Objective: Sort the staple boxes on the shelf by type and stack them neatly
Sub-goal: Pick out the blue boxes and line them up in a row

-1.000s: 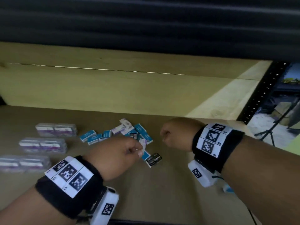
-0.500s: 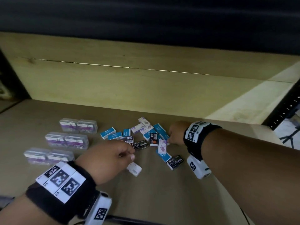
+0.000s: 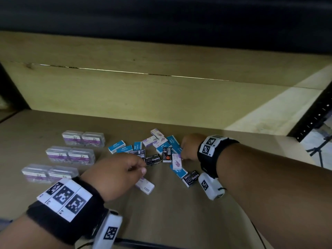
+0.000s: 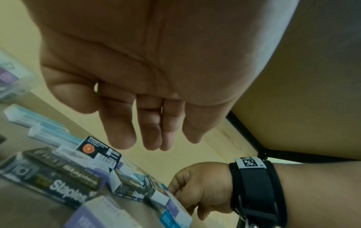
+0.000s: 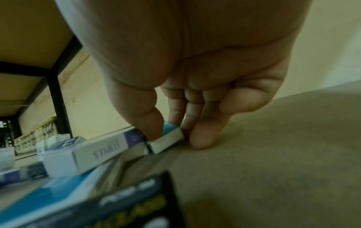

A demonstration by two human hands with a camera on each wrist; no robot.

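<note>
A loose pile of small staple boxes lies mid-shelf: black ones (image 3: 153, 159), blue ones (image 3: 116, 146) and white-purple ones (image 3: 177, 161). My left hand (image 3: 136, 168) hovers over the pile's near left side with relaxed fingers (image 4: 148, 123) and holds nothing. A white-purple box (image 3: 144, 185) lies just under and in front of it. My right hand (image 3: 183, 153) is at the pile's right edge. In the right wrist view its thumb and fingers (image 5: 201, 138) pinch the end of a blue staple box (image 5: 166, 141) that rests on the shelf.
Several clear plastic cases (image 3: 70, 155) with purple labels sit in paired rows at the left. A wooden back wall (image 3: 143, 97) closes the shelf behind the pile. A black upright post (image 3: 312, 119) stands at the right. Another black box (image 3: 191, 178) lies near my right wrist.
My left hand set down the white-purple box it was pinching and now hovers above it. My right hand reached forward to the pile's right edge and took hold of a blue box.
</note>
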